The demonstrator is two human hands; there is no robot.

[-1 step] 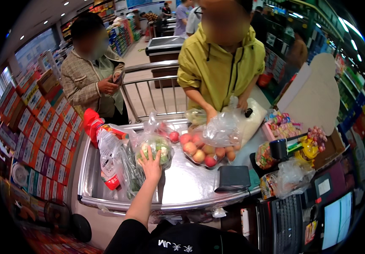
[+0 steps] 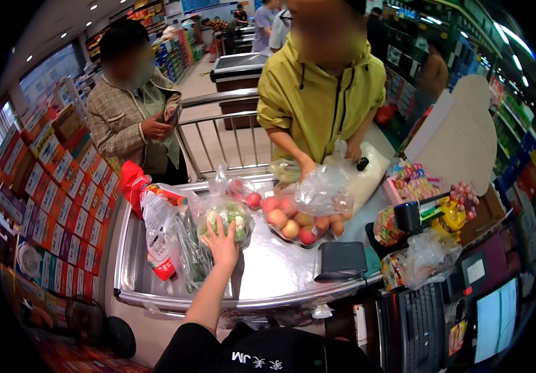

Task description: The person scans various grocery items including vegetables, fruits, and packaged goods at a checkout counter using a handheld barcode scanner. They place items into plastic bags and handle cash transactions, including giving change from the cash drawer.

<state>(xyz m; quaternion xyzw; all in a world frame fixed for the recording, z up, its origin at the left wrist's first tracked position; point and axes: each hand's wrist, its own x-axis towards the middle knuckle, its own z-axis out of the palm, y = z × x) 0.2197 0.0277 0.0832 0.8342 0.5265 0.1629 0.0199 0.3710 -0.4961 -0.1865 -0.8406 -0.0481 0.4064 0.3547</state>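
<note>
We were reaching out with our left hand point(image 2: 223, 241) a little left of the middle of the frame. Its fingers were spread open and lay flat on a clear bag of green vegetables point(image 2: 224, 217). It was touching the bag, not gripping it. We could not see our right hand, so we cannot tell how it was.

The bag sat on the shiny metal counter point(image 2: 274, 273), just beside a red and white packet point(image 2: 156, 236) to its left. To the right lay a bag of apples point(image 2: 299, 221), and a person in a yellow jacket point(image 2: 321, 93) held its top.

We thought the thin bag could tear if we pushed hard. The counter looked smooth, so the bag could slide away from our flat hand. It could also bump the packet beside it and knock it over.
</note>
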